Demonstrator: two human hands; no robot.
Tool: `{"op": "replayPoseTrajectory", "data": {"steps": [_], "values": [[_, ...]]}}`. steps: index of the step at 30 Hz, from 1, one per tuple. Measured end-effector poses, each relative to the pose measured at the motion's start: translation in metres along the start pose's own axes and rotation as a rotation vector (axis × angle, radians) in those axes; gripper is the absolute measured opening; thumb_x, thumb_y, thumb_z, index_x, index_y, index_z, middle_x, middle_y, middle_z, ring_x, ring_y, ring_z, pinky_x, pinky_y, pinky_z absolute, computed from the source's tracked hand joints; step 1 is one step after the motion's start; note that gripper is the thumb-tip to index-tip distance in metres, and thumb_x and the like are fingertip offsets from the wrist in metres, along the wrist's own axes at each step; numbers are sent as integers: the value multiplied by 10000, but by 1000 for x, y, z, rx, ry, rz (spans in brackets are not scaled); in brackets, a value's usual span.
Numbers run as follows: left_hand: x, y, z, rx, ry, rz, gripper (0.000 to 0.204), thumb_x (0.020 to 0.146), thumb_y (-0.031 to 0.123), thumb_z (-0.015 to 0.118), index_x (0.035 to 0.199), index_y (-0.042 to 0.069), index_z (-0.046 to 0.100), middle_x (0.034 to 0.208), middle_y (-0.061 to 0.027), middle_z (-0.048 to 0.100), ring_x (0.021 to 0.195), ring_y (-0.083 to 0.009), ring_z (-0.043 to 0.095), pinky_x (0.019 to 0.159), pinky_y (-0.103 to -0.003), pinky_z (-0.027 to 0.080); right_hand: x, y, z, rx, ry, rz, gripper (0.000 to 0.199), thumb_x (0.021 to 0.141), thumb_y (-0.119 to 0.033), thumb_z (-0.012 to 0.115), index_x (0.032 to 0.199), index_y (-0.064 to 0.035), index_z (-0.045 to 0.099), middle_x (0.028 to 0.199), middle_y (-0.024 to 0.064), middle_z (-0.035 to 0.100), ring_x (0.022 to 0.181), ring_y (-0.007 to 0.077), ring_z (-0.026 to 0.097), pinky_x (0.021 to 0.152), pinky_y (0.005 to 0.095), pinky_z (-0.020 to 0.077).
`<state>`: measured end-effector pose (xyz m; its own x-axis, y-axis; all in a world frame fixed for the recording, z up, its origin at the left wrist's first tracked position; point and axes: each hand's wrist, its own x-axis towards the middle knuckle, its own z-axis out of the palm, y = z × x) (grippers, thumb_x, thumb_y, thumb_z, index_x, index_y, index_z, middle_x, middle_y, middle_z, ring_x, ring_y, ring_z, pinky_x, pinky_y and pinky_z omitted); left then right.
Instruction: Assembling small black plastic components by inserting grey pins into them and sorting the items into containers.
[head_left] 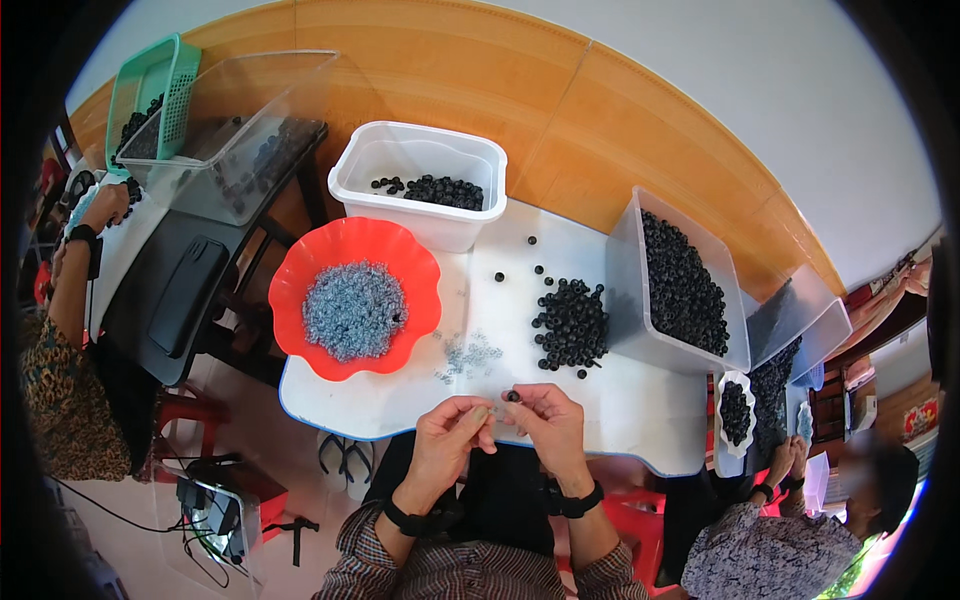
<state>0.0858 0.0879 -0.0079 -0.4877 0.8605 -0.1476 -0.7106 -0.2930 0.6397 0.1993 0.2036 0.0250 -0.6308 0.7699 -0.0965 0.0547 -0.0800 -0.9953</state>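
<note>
At the near edge of the white table (635,420), the right hand (555,428) grips a small black piece (513,396) between thumb and finger. Just beside, the left hand (452,440) has its fingers closed in a pinch; I cannot tell on what. Farther left stands a red bowl (424,298) with translucent pieces (350,310); farther right lies a pile of black beads (570,322).

Just a blue-edged white table (640,425); red wavy bowl (428,288), white tub (440,225) and cloudy bin (628,305) on top. Black pieces (572,322) heaped by the bin; tiny greyish bits (468,357) near the bowl.
</note>
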Motion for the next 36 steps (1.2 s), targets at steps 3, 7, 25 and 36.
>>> {"op": "replayPoseTrajectory", "data": {"steps": [3, 7, 25, 36], "values": [[-1, -2, 6, 3, -9, -7, 178, 975, 72, 568, 1094, -49, 623, 909, -119, 650, 678, -155, 611, 622, -302, 559, -15, -1, 4, -52, -8, -10, 172, 884, -15, 682, 1048, 14, 637, 876, 35, 706, 758, 60, 638, 600, 192, 496], [-3, -6, 2, -42, -9, -32, 193, 982, 89, 564, 1104, -48, 625, 905, -98, 648, 688, -142, 609, 625, -283, 554, -23, 6, 7, -10, -2, -32, 174, 874, -3, 689, 1040, 18, 640, 890, 44, 706, 764, 67, 643, 626, 199, 510], [-10, -9, 14, -53, -51, -75, 194, 984, 97, 566, 1120, -29, 625, 902, -81, 650, 688, -138, 609, 635, -282, 561, -38, -3, -2, -334, -25, -297, 297, 884, 37, 639, 1175, -16, 660, 1028, 90, 630, 832, 130, 644, 679, 225, 520], [-11, -7, 12, -28, -59, -54, 193, 984, 86, 564, 1122, -34, 624, 896, -76, 645, 705, -131, 609, 645, -277, 565, -41, 2, 4, 36, 52, -119, 174, 887, 38, 656, 1060, 26, 645, 981, 66, 686, 844, 97, 653, 697, 220, 541]]}}
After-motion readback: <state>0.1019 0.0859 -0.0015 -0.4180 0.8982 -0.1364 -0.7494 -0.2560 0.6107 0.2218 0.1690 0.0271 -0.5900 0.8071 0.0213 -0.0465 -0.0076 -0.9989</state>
